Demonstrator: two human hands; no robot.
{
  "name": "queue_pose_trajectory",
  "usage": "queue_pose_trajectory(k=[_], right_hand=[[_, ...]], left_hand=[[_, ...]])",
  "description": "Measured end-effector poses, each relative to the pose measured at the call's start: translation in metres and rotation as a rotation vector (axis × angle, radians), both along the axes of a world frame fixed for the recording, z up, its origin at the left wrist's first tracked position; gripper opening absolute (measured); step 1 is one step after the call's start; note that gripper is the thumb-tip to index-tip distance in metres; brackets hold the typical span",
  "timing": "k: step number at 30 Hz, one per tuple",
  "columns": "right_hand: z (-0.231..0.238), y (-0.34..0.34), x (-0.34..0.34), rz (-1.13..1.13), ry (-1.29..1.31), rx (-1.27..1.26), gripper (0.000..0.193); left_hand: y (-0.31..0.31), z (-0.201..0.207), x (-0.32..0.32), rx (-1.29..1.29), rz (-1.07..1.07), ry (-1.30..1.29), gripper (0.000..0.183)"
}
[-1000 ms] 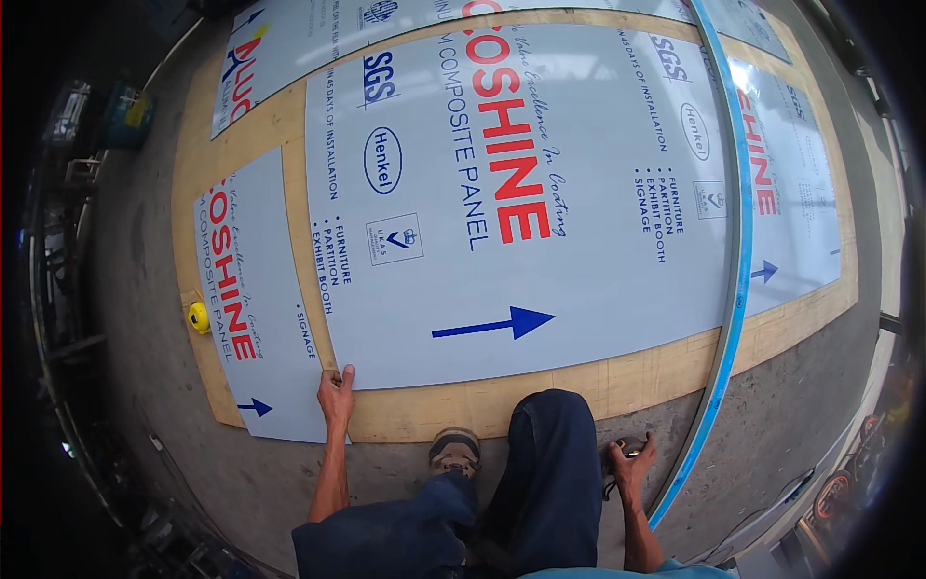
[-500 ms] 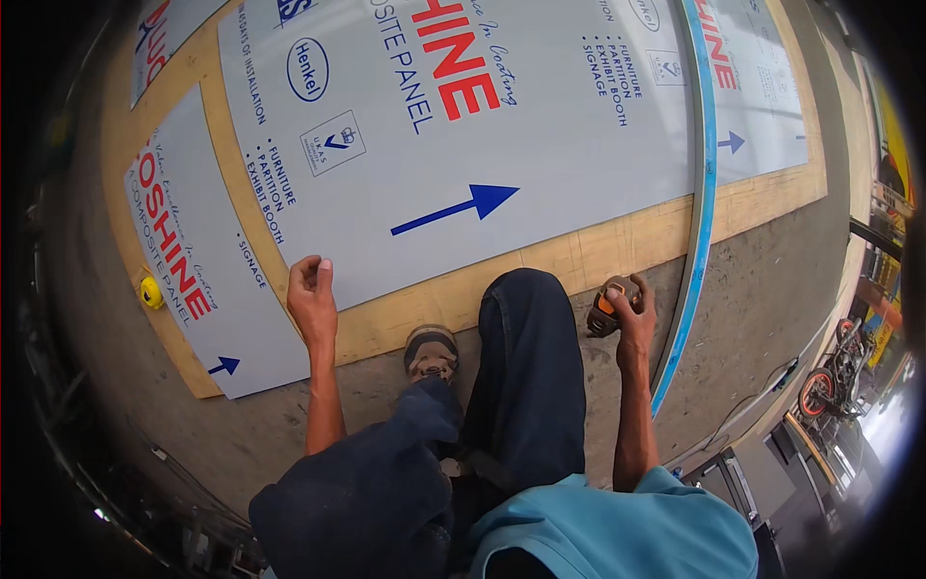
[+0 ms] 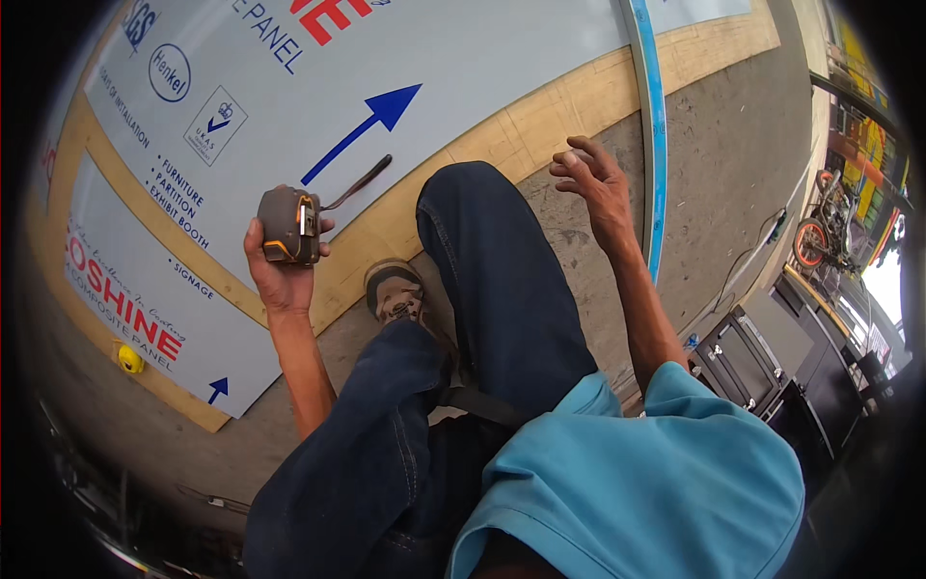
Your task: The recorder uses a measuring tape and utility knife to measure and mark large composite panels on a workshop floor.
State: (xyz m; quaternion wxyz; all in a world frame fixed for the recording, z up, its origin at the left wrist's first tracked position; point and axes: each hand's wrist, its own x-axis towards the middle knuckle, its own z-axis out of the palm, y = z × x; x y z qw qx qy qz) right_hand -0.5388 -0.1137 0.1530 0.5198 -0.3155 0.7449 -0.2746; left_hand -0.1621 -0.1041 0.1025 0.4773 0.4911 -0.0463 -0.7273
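Note:
A dark tape measure [image 3: 280, 224] with orange trim sits in my left hand [image 3: 284, 285], the fingers wrapped round its case. Its wrist strap [image 3: 359, 183] sticks out to the right, over a large grey composite panel [image 3: 260, 106] printed with a blue arrow. My right hand [image 3: 598, 183] hangs in the air to the right of my raised knee, empty, its fingers bent and apart. Just beyond it runs a long blue-faced straight bar [image 3: 654, 145], lying across the panel's right part and down over the floor.
Plywood [image 3: 550, 121] lies under the panels, its edge near my shoe [image 3: 395, 294]. A smaller panel strip [image 3: 145, 270] lies on the left, with a yellow round object [image 3: 128, 359] beside it. Black cases [image 3: 743, 357] and a motorbike [image 3: 820, 227] stand on the right.
The tape measure has passed from my right hand to my left. My right hand has risen and opened. The whole view has shifted, so the panels appear farther left and up.

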Motion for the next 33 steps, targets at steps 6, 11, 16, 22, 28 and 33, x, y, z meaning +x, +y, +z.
queue_pose_trajectory(k=[6,11,16,22,28,33], right_hand=[[-0.057,0.230,-0.102,0.021,0.521,0.481,0.042],[-0.063,0.305,0.018,0.041,0.109,0.615,0.052],[-0.122,0.197,0.067,-0.081,0.253,0.505,0.053],[-0.070,0.285,0.015,-0.222,0.396,0.309,0.053],[-0.077,0.116,-0.084,-0.042,0.615,0.210,0.061],[-0.058,-0.003,-0.087,0.319,0.899,-0.194,0.077]], left_hand=[[0.004,-0.027,0.059,-0.015,-0.333,-1.403,0.070],[0.013,-0.068,0.099,-0.097,-0.493,-1.863,0.073],[0.008,-0.059,0.062,0.015,-0.410,-1.802,0.072],[0.001,-0.060,0.059,0.027,-0.295,-1.799,0.079],[0.008,-0.027,0.057,0.259,-0.118,-1.739,0.096],[-0.001,0.032,0.024,0.030,-0.246,-1.085,0.086]])
